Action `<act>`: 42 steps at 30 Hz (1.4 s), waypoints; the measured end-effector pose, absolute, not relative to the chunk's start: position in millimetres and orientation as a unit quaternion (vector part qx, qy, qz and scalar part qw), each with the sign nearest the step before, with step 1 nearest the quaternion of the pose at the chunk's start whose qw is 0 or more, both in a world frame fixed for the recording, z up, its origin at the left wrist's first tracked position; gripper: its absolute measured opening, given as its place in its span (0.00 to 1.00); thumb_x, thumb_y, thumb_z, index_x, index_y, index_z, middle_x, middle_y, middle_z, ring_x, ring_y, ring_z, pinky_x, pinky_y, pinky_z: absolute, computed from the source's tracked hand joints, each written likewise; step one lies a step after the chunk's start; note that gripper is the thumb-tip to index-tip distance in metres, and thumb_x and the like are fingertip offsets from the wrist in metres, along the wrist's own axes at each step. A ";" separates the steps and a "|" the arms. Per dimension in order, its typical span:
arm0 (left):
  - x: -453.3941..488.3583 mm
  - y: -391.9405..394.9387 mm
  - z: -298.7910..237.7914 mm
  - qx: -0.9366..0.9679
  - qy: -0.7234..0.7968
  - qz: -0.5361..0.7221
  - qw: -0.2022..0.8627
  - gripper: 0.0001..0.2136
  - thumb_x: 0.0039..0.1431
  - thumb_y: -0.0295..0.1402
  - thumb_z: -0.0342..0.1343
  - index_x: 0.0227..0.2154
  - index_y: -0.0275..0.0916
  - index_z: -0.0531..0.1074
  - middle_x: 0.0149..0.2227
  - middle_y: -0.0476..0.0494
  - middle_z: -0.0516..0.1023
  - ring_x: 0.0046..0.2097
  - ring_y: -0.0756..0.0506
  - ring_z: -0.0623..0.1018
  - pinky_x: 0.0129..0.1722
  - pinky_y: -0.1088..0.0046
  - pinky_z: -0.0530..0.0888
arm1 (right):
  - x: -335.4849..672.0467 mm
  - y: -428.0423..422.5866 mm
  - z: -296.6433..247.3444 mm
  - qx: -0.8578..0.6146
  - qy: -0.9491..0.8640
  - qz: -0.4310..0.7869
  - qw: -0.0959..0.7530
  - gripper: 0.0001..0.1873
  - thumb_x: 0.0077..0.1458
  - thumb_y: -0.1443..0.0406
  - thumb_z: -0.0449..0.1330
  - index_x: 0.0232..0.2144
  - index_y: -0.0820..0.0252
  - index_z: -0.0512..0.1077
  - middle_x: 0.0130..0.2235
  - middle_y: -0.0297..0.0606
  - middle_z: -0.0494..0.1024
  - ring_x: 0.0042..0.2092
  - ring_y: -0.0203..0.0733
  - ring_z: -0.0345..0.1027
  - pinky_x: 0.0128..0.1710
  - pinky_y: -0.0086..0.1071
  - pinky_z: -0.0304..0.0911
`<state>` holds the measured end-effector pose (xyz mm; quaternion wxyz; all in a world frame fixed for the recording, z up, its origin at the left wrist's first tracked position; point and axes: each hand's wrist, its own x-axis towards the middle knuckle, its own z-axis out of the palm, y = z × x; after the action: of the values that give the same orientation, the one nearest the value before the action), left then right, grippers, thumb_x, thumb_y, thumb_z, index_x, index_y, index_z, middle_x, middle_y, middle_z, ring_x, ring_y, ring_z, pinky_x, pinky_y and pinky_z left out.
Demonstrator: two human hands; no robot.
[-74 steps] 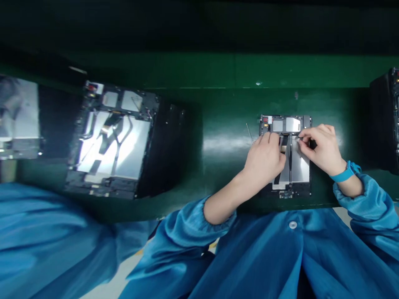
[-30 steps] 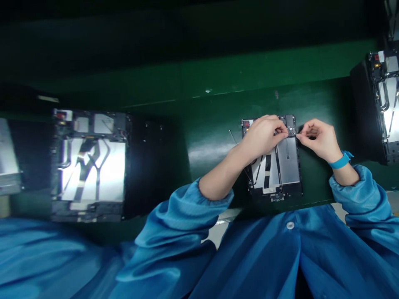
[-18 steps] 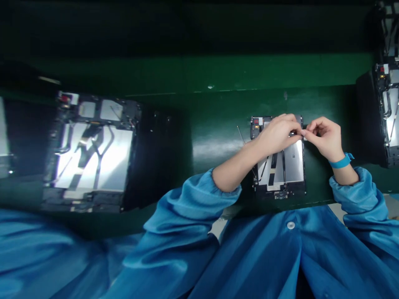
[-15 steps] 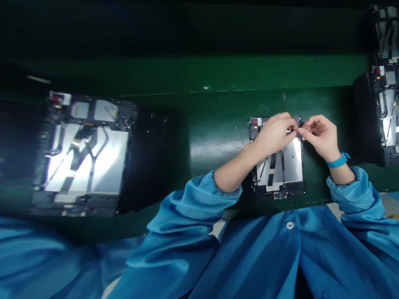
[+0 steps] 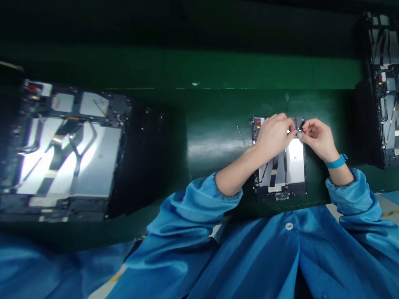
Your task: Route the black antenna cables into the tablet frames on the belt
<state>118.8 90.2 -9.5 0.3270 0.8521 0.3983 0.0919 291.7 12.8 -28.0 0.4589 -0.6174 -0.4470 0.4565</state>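
Observation:
An opened tablet-like device [image 5: 295, 164] lies in front of me, with silver plates, dark ribbon cables and a black frame. My left hand [image 5: 274, 132] reaches over its upper part, thumb and forefinger pinched near the top right corner. What they grip, if anything, is too small to make out. My right hand [image 5: 319, 139], with a blue wristband [image 5: 337, 161], is at the same corner, its thumb and forefinger drawn together and the other fingers curled. Its fingertips are close to those of my left hand, and their contents cannot be made out.
A similar opened device [image 5: 102, 153] lies at the left on the green table [image 5: 215, 104]. More such devices [image 5: 389, 112] stand at the right edge. A thin rod [image 5: 241, 135] sticks out beside my device. At lower left is another person's blue sleeve [image 5: 46, 265].
My right fingertips have parted slightly from the left ones at the device's corner. The left-hand device now appears farther left and larger, as the view has shifted.

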 end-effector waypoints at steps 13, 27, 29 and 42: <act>20.7 83.3 -0.2 0.815 0.493 0.157 0.261 0.12 0.61 0.24 0.54 0.44 0.40 0.78 0.32 0.47 0.75 0.35 0.44 0.76 0.37 0.68 0.71 | 285.7 15.8 -10.4 -0.660 -0.439 0.347 0.501 0.11 0.51 0.66 0.64 0.38 0.53 0.70 0.36 0.31 0.75 0.32 0.34 0.67 0.32 0.31 0.65; -15.3 10.4 19.5 0.842 0.396 0.270 0.246 0.11 0.69 0.30 0.57 0.51 0.46 0.76 0.41 0.43 0.82 0.37 0.44 0.79 0.40 0.65 0.76 | 196.7 -7.4 21.1 -0.485 -0.740 0.428 0.186 0.10 0.54 0.76 0.60 0.29 0.57 0.71 0.31 0.33 0.76 0.34 0.39 0.70 0.38 0.32 0.63; -10.3 7.4 14.2 0.759 0.487 0.286 0.323 0.20 0.66 0.32 0.59 0.60 0.46 0.70 0.45 0.42 0.81 0.36 0.46 0.77 0.40 0.66 0.77 | 208.6 -7.9 19.1 -0.458 -0.760 0.414 0.204 0.11 0.52 0.77 0.58 0.28 0.56 0.69 0.31 0.33 0.75 0.33 0.39 0.68 0.37 0.31 0.63; -1.8 -9.1 -15.2 0.517 0.491 0.238 0.660 0.31 0.53 0.25 0.61 0.61 0.45 0.64 0.39 0.53 0.68 0.28 0.55 0.70 0.29 0.77 0.71 | 206.8 12.0 -9.7 -0.418 -0.817 0.289 0.272 0.13 0.66 0.73 0.52 0.33 0.55 0.72 0.34 0.38 0.79 0.38 0.44 0.68 0.42 0.37 0.65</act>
<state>-1.8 -9.1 -15.2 0.6598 0.5165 0.4911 0.2381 206.8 12.0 -9.7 0.2724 -0.4177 -0.8171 0.2893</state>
